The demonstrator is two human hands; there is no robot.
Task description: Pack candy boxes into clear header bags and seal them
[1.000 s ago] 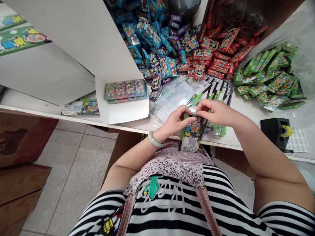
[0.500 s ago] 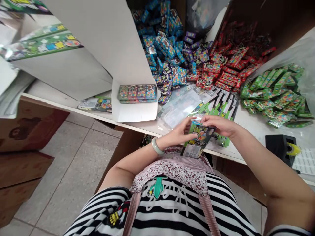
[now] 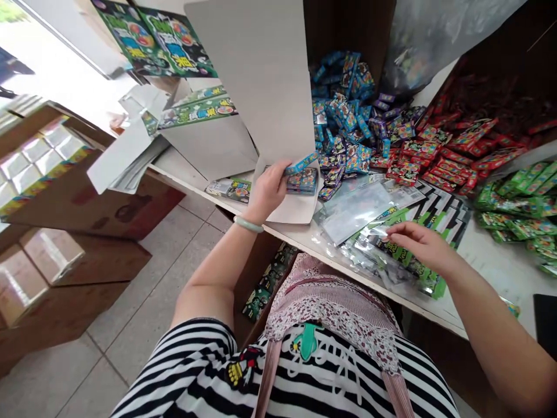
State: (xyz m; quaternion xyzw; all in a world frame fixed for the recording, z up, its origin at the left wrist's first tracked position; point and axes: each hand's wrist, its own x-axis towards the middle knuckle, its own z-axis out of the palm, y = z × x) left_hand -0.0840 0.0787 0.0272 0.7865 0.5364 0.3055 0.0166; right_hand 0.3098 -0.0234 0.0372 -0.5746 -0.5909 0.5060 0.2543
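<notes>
My left hand point(image 3: 268, 190) reaches into an open white box point(image 3: 296, 212), its fingers closed on the end of a small blue candy packet point(image 3: 303, 165). The packet is tilted above a row of similar colourful packets point(image 3: 301, 184) in the box, partly hidden by the hand. My right hand point(image 3: 420, 244) hovers over green-and-black printed packages point(image 3: 398, 249), thumb and fingertips pinched at the edge of a clear plastic bag point(image 3: 376, 233). More clear plastic sleeves point(image 3: 361, 217) lie on the shelf between the two hands.
Piles of blue point(image 3: 348, 113), purple point(image 3: 334, 174), red point(image 3: 461, 151) and green packets point(image 3: 522, 203) line the back and right. The box's white lid point(image 3: 274, 75) stands upright. Cartons point(image 3: 78, 255) are stacked on the floor at left. The counter edge point(image 3: 339, 261) runs before my apron.
My left hand has left the printed package that both hands held and moved left to the white box, taking a blue packet. My right hand stays near the plastic. The view has turned left.
</notes>
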